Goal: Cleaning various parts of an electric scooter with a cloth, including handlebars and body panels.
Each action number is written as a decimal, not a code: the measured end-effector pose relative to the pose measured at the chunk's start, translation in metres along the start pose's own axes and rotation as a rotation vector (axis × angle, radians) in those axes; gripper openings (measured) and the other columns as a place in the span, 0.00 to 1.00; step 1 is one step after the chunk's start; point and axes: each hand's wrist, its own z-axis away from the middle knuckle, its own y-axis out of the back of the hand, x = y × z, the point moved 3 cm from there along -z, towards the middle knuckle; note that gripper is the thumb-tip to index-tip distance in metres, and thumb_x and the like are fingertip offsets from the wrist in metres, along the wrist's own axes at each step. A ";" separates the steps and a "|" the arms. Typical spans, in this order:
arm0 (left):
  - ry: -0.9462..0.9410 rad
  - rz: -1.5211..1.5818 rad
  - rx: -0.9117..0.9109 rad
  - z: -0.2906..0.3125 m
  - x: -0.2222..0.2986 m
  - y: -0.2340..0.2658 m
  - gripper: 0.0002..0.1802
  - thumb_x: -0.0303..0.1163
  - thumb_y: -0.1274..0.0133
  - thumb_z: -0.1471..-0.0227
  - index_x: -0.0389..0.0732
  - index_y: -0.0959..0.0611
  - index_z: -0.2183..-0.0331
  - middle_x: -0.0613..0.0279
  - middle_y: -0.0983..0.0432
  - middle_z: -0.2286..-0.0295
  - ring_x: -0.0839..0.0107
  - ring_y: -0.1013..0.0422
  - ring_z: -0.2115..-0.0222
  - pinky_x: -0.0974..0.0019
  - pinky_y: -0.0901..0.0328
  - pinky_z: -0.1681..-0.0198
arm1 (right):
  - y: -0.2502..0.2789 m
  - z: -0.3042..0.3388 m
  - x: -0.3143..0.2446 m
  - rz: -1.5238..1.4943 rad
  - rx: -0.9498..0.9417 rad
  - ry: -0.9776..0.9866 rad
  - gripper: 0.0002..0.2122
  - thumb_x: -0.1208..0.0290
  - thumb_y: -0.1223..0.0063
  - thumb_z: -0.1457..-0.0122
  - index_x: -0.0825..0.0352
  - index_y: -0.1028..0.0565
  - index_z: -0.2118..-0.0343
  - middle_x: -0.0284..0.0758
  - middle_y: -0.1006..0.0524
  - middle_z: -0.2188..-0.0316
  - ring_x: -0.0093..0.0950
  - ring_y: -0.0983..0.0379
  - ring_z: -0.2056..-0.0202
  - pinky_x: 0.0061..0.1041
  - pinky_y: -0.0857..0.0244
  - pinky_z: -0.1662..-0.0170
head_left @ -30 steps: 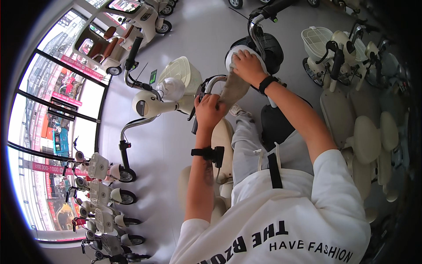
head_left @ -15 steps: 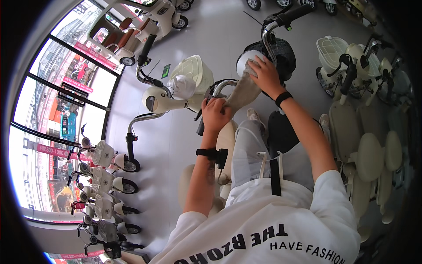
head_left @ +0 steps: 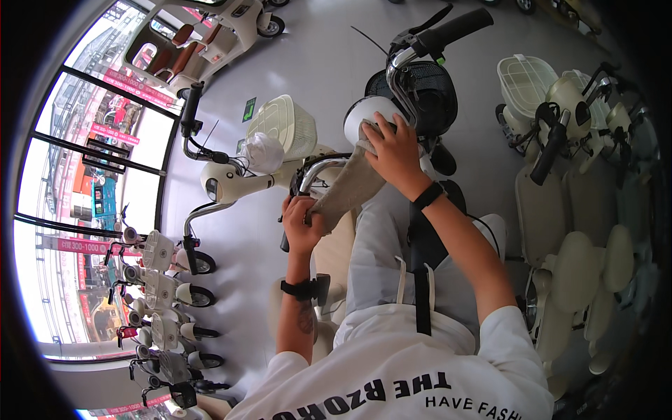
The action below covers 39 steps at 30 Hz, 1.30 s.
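Far left: three-wheeler [head_left: 234, 38] with brown seats [head_left: 185, 57]. Left: window [head_left: 143, 178] with pink strips [head_left: 80, 245]; nearer, row of small scooters [head_left: 161, 288]. Green floor sign [head_left: 249, 110] just left of cream basket [head_left: 297, 122]. Right: more scooters [head_left: 570, 112], beige seats [head_left: 542, 217] nearer.

1. A greyish-beige cloth [head_left: 348, 185] is stretching diagonally, lightly creased; its upper end is resting against a rounded housing, and its lower-left end is being gripped near the handlebar.
2. The rounded housing [head_left: 360, 120], smooth and white, is sitting between the handlebar's two sides.
3. The chrome handlebar [head_left: 322, 166] is curving out, its right black grip pointing forward.
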 end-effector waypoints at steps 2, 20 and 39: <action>0.295 0.372 0.227 0.003 -0.011 0.007 0.08 0.23 0.54 0.55 0.36 0.22 0.69 0.58 0.24 0.70 0.70 0.30 0.69 0.65 0.34 0.58 | -0.006 -0.009 0.003 -0.042 0.005 -0.018 0.23 0.59 0.35 0.52 0.56 0.22 0.50 0.36 0.31 0.42 0.51 0.39 0.43 0.50 0.41 0.48; 0.309 -0.459 0.328 -0.041 0.036 -0.048 0.14 0.31 0.61 0.48 0.33 0.24 0.66 0.48 0.26 0.73 0.52 0.32 0.74 0.53 0.35 0.68 | 0.016 -0.054 0.061 -0.192 -0.151 -0.069 0.20 0.62 0.34 0.52 0.59 0.21 0.54 0.39 0.32 0.41 0.54 0.44 0.38 0.57 0.46 0.41; -0.132 -0.352 0.211 -0.112 0.065 -0.067 0.06 0.25 0.57 0.49 0.35 0.25 0.71 0.48 0.25 0.72 0.44 0.29 0.73 0.51 0.33 0.68 | 0.079 -0.004 0.094 -0.009 -0.118 -0.147 0.30 0.68 0.37 0.51 0.58 0.30 0.41 0.46 0.38 0.37 0.62 0.40 0.42 0.49 0.36 0.44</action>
